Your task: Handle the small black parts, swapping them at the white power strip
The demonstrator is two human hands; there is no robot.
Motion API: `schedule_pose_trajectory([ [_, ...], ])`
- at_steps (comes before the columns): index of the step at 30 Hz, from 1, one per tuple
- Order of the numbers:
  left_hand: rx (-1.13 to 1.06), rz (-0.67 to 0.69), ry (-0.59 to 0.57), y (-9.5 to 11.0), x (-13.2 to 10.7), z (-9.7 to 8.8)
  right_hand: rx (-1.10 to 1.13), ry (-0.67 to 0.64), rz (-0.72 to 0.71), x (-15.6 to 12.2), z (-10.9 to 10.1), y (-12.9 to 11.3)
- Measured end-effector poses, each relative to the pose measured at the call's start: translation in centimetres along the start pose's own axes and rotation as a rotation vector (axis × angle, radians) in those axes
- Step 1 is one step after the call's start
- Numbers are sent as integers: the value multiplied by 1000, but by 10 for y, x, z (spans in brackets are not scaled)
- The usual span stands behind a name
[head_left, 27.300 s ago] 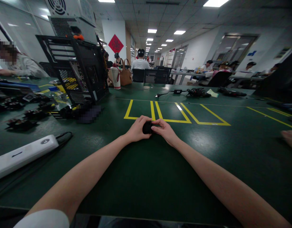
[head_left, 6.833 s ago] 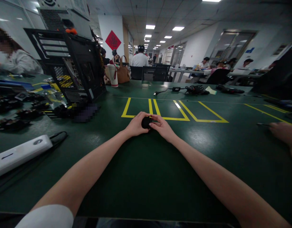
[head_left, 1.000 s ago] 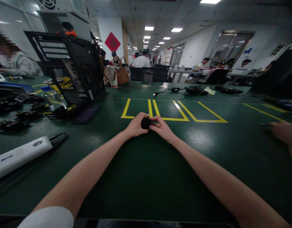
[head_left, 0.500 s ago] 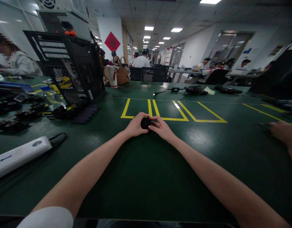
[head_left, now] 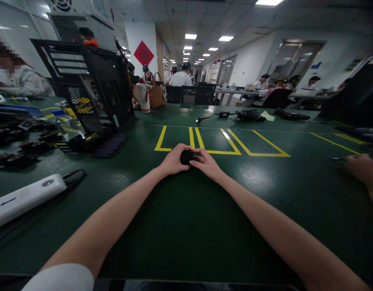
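Both my arms stretch forward over the dark green table (head_left: 186,218). My left hand (head_left: 173,160) and my right hand (head_left: 207,163) meet around a small round black object (head_left: 185,157), fingers curled on it from either side. The object rests on or just above the tabletop, just in front of yellow taped rectangles (head_left: 204,141). What the object is stays unclear, since the fingers hide most of it.
A black open computer case (head_left: 92,91) stands at the left, with dark small parts (head_left: 19,149) beside it and a white power strip (head_left: 25,198) nearer me. Another person's hand (head_left: 364,171) lies at the right edge. Cables and an adapter (head_left: 244,116) sit farther back. People sit at other tables.
Almost nothing has changed. Both hands keep the same hold on the black object in the same spot.
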State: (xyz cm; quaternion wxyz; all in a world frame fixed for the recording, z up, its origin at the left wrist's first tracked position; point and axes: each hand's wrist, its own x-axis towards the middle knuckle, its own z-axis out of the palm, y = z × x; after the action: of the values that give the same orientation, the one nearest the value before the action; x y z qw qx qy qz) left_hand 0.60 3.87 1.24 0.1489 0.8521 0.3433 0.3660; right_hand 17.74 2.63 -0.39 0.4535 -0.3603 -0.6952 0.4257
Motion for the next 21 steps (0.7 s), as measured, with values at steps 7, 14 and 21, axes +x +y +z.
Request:
schedule_pose_trajectory([
  [7,2,0,-4,0,0,0,39,4,-10,-1,1,0],
  [14,-23,8,-7,1,0,-1,2,-11,12,-1,-1,-1],
  [21,-11,-9,-17,3,-1,-2,25,12,-13,-2,1,-4],
])
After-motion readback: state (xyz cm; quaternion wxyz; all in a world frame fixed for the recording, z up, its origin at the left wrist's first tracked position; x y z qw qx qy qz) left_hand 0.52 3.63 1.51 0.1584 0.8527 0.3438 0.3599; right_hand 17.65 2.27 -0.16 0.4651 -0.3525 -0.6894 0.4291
